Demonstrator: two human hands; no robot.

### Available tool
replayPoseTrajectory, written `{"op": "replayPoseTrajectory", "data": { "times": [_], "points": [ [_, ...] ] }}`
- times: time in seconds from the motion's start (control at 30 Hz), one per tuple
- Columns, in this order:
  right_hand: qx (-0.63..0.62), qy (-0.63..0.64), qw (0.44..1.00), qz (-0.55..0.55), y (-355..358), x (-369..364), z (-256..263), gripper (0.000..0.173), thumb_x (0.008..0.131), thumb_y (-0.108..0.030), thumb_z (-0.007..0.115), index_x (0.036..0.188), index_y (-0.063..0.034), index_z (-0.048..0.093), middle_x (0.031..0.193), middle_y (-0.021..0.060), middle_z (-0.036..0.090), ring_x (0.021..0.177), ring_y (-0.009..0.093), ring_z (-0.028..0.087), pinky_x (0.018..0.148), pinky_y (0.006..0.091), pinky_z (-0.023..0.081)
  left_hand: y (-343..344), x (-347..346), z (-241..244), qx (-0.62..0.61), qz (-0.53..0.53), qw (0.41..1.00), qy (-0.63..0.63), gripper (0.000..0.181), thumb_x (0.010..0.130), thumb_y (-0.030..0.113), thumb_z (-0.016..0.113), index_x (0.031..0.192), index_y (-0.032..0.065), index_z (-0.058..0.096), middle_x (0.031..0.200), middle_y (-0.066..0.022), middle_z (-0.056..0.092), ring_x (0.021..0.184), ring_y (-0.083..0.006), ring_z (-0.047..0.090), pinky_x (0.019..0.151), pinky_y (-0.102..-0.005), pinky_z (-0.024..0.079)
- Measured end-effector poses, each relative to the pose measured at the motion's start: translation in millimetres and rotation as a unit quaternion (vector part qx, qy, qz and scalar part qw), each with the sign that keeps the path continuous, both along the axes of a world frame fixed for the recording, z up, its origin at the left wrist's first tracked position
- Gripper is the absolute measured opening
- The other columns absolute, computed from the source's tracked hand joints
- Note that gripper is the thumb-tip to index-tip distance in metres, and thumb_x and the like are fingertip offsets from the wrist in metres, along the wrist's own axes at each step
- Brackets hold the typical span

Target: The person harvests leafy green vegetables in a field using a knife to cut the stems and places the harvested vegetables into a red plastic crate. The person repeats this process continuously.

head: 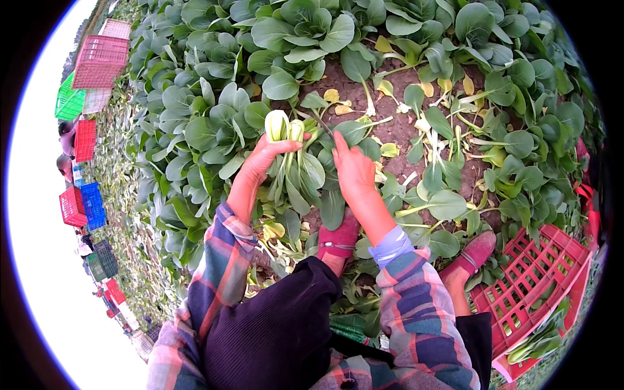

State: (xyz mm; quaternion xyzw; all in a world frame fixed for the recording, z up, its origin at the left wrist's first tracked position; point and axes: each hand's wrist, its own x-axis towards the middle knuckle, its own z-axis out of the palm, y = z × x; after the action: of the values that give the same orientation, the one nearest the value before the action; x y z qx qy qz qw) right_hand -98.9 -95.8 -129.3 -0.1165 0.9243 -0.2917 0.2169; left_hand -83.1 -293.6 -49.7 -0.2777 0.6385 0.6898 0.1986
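Note:
My left hand (270, 153) is closed around several heads of bok choy (279, 127), their pale cut bases up and their green leaves hanging down. Just to its right, my right hand (352, 163) grips a knife whose dark blade (322, 123) points up and left, among leaves beside the standing bok choy plants (300, 29). The knife's handle is mostly hidden in my fist. Loose leaves (446, 204) and yellowed trimmings (343, 109) lie on the bare soil (399, 124) right of the hands.
A red plastic crate (531, 287) holding bok choy stands at the lower right, near my shoe (475, 253). My other shoe (339, 236) is below the hands. Stacked crates (101, 61), a blue crate (92, 205) and other people (67, 139) are along the far left.

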Motion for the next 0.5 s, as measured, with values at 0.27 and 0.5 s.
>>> {"op": "replayPoseTrajectory", "data": {
  "times": [0.27,0.5],
  "points": [
    [0.012,-0.024,0.998,0.065,29,-9,15,0.046,0.097,-0.033,0.051,0.142,-0.0259,0.044,0.09,0.0158,0.064,0.079,0.039,0.066,0.071,0.0503,0.053,27,6,0,-0.057,-0.077,0.995,0.022,0.063,0.068,0.007,0.081,0.125,0.0028,0.054,0.108,-0.0038,0.066,0.1,-0.014,0.063,0.092,-0.0305,0.05],
    [-0.171,-0.049,0.984,-0.002,154,-2,73,0.039,0.091,-0.023,0.063,0.13,-0.0204,0.062,0.103,0.0176,0.07,0.087,0.032,0.07,0.079,0.0377,0.054,111,49,20,-0.131,-0.261,0.951,0.098,0.077,0.063,0.019,0.085,0.127,0.0053,0.046,0.113,-0.0101,0.063,0.106,-0.0208,0.062,0.097,-0.0342,0.048]
  ]
}}
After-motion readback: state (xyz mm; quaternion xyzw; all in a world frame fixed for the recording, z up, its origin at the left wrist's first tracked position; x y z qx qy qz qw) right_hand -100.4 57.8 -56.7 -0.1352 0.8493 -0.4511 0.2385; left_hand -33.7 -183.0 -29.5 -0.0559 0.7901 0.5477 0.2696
